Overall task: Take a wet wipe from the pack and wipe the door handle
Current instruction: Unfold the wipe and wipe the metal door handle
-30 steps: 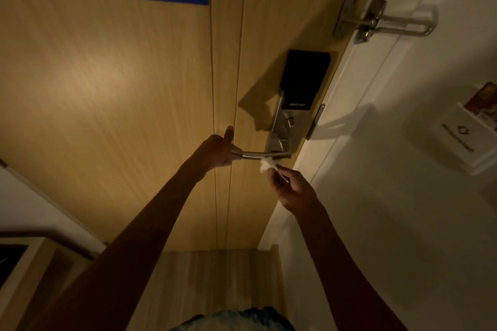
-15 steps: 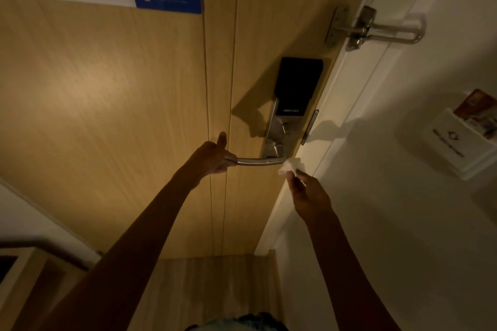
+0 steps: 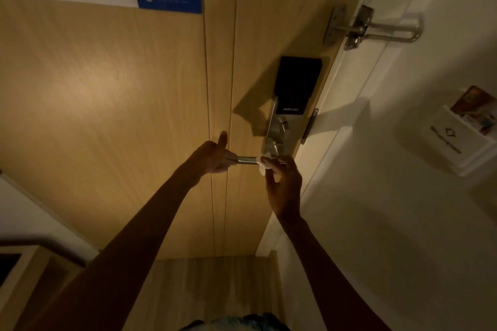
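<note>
The left hand [image 3: 215, 156] grips the free end of the door handle [image 3: 246, 160], thumb raised. The right hand [image 3: 282, 183] pinches a wet wipe [image 3: 263, 165], seemingly pressed on the handle near the lock plate [image 3: 275, 134]. Half a second ago the wipe hovered just off the handle's inner end.

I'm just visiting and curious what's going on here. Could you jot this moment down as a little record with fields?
Setting: wooden door with a black smart lock above the lever
Left hand: closed around the free end of the door handle, thumb up
Right hand: presses a white wet wipe around the handle near the lock plate
Wipe pack: not in view
Nearby: metal swing latch higher on the door edge; white card holder on the wall at right
Stage: wiping under way
</note>
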Demonstrator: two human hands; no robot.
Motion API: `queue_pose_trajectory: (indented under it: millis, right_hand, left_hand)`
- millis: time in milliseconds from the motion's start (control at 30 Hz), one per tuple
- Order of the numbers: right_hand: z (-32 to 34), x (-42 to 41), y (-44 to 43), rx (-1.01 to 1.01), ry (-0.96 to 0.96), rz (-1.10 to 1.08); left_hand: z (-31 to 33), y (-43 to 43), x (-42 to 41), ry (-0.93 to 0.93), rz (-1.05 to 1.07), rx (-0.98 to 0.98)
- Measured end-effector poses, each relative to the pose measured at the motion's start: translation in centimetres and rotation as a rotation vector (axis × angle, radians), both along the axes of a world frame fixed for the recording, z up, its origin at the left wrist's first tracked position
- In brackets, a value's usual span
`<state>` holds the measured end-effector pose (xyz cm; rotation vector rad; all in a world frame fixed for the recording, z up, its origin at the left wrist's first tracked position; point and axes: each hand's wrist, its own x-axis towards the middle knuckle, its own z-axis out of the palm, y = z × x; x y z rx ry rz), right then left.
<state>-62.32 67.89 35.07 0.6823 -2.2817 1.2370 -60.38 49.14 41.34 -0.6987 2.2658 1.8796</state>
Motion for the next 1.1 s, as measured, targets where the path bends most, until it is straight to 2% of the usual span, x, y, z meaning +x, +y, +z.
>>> queue_pose_trajectory:
  millis: [67,167,233,300,400,500,533,667,833,933,1000,1100]
  right_hand:
    - [0.5,-0.7,1.5,-0.070,-0.015,-0.014]
    - [1.1,-1.6,3.6,-0.237,-0.025,-0.149]
    - [1.0,-2.0,3.6,-0.257,-0.031,-0.194]
    - [0.3,-1.9,2.4,-0.091,0.006,-0.144]
    - [-1.9,-0.5,0.8,0.105,-0.015,0.057]
    - [-4.1,-0.5,2.2,0.403,0.070,0.185]
    - [-4.2,-0.8,3.2,0.417,0.051,0.189]
    - [-2.8,-1.5,5.4,0.179,0.032,0.116]
    - [-1.0,-1.6,4.5,-0.167,0.003,-0.128]
    - [1.3,-2.8,4.2,-0.208,0.031,-0.103]
    - [2.7,-3.7,3.5,-0.190,-0.050,-0.065]
    - [3.2,-3.9,3.2,-0.309,-0.323,-0.109]
  left_hand:
    - [-0.1,-0.1,0.1,-0.005,0.000,0.043]
    - [-0.3,-0.1,0.2,-0.009,0.022,0.058]
    - [-0.5,0.0,0.2,0.010,0.031,0.038]
    - [-0.6,0.1,0.3,0.025,0.039,0.026]
    - [-0.4,0.2,0.3,0.019,0.045,0.019]
    - [-0.2,0.3,0.4,0.020,0.045,0.030]
    - [-0.2,0.4,0.4,0.018,0.048,0.029]
    - [-0.2,0.7,0.2,-0.003,0.075,0.042]
    - [-0.2,0.7,0.3,-0.006,0.048,0.080]
    - [-0.3,0.6,0.2,-0.007,0.045,0.096]
    - [-0.6,0.4,0.0,-0.007,0.065,0.086]
    - [-0.8,0.2,-0.1,-0.013,0.073,0.142]
